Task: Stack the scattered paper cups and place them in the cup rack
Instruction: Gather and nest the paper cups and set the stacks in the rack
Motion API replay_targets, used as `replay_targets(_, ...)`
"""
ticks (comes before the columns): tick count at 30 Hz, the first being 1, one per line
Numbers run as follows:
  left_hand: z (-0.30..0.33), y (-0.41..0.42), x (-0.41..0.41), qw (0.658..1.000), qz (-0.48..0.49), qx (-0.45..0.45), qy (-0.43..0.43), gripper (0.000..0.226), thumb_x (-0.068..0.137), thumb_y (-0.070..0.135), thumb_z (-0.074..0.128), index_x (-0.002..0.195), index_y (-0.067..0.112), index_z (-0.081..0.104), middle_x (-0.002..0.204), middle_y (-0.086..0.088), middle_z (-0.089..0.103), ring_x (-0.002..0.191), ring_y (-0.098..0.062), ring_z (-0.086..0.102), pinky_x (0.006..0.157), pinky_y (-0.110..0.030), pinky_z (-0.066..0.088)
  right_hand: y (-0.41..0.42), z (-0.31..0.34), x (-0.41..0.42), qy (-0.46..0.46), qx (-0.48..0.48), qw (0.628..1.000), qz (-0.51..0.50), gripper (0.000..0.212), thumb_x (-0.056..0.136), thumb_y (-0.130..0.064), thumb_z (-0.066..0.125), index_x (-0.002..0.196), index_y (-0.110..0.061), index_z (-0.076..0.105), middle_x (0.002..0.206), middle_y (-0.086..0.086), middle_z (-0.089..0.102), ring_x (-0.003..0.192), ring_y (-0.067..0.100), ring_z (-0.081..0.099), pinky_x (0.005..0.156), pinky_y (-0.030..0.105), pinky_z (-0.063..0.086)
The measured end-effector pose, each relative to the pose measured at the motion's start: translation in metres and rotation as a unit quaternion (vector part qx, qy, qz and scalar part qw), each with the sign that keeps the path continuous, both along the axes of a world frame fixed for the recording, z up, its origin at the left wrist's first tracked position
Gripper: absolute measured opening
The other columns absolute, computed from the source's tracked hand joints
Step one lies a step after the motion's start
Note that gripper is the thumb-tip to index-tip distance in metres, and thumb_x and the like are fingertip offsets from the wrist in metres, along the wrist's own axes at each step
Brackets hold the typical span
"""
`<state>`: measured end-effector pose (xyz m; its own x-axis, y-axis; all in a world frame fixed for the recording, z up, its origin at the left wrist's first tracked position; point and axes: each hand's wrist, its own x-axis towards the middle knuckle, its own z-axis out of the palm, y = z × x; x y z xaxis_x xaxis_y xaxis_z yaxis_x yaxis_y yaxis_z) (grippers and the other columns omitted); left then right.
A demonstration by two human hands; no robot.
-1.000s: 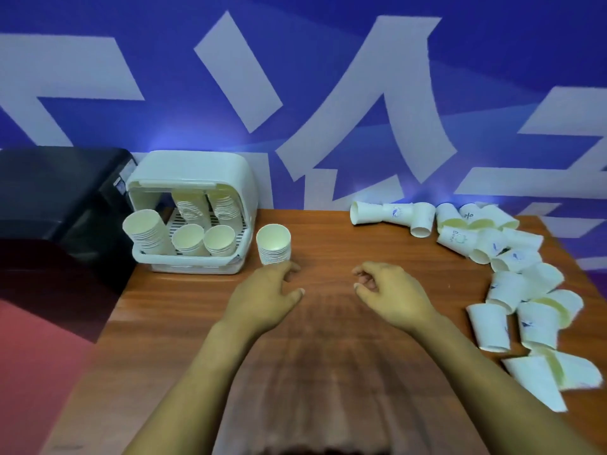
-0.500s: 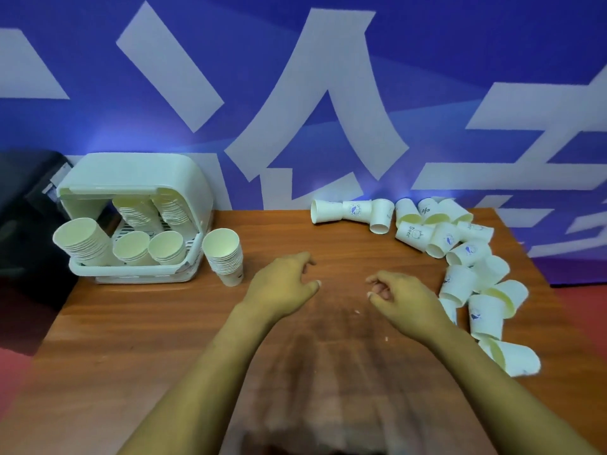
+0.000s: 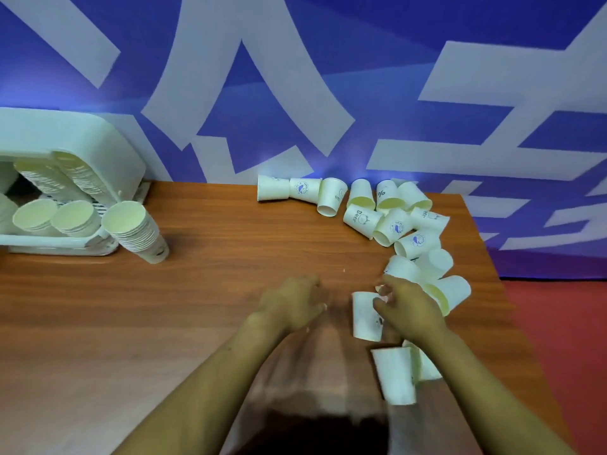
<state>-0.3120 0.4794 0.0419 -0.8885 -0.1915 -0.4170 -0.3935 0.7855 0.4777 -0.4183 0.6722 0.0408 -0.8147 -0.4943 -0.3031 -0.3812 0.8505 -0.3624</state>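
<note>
Several white paper cups lie scattered in an arc along the right side of the wooden table (image 3: 213,290), from one at the back (image 3: 272,188) down to one near me (image 3: 394,376). My right hand (image 3: 409,311) closes its fingers on one white paper cup (image 3: 364,318) at the arc's inner edge. My left hand (image 3: 294,303) hovers just left of that cup, fingers loosely curled, holding nothing. The white cup rack (image 3: 72,142) stands at the far left with stacks of cups inside. A tall tilted stack of cups (image 3: 138,231) stands on the table beside the rack.
A blue wall with large white shapes (image 3: 295,93) backs the table. The table's right edge (image 3: 492,290) drops to a red floor (image 3: 558,339). Bare wood lies between the rack and the scattered cups.
My view has swung right, so the rack slid to the left edge. Both hands moved right toward the scattered cups, and my right hand has taken hold of one cup.
</note>
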Motion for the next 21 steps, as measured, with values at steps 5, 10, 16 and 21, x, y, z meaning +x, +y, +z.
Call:
replay_targets(5, -0.018, 0.064, -0.042, 0.999, 0.03, -0.006, -0.023, 0.041, 0.088, 0.04, 0.056, 0.124, 0.021, 0.052, 0.126, -0.003, 0.058, 0.116, -0.025, 0.053, 0.094, -0.035, 0.044, 0.058, -0.017, -0.042, 0.053, 0.054, 0.997, -0.002, 0.044, 0.088, -0.042, 0.054, 0.129, -0.026, 0.046, 0.116, 0.0, 0.058, 0.103, 0.02, 0.059, 0.077, 0.034, 0.051)
replay_targets(10, -0.031, 0.094, -0.073, 0.992, 0.095, -0.026, -0.081, 0.048, 0.089, 0.054, 0.049, 0.124, 0.021, 0.043, 0.125, -0.004, 0.056, 0.113, -0.026, 0.054, 0.087, -0.036, 0.042, 0.08, -0.033, -0.059, 0.005, 0.091, 0.996, 0.0, 0.055, 0.086, -0.056, 0.053, 0.13, -0.027, 0.037, 0.111, -0.001, 0.058, 0.101, 0.022, 0.06, 0.07, 0.03, 0.044)
replay_targets(16, -0.056, 0.116, -0.084, 0.982, 0.136, -0.005, -0.134, 0.059, 0.083, 0.063, 0.052, 0.124, 0.023, 0.041, 0.126, -0.006, 0.055, 0.114, -0.027, 0.053, 0.093, -0.038, 0.045, 0.086, -0.051, -0.064, -0.064, 0.063, 0.996, 0.0, 0.064, 0.085, -0.058, 0.052, 0.137, -0.026, 0.032, 0.143, -0.003, 0.044, 0.119, 0.023, 0.053, 0.088, 0.035, 0.045)
replay_targets(21, -0.067, 0.123, -0.081, 0.978, 0.154, 0.023, -0.142, 0.058, 0.085, 0.058, 0.054, 0.131, 0.026, 0.04, 0.125, -0.005, 0.057, 0.113, -0.024, 0.055, 0.095, -0.039, 0.046, 0.079, -0.057, -0.066, -0.074, 0.037, 0.996, -0.013, 0.052, 0.086, -0.056, 0.055, 0.119, -0.018, 0.042, 0.123, 0.001, 0.05, 0.11, 0.024, 0.053, 0.083, 0.035, 0.045)
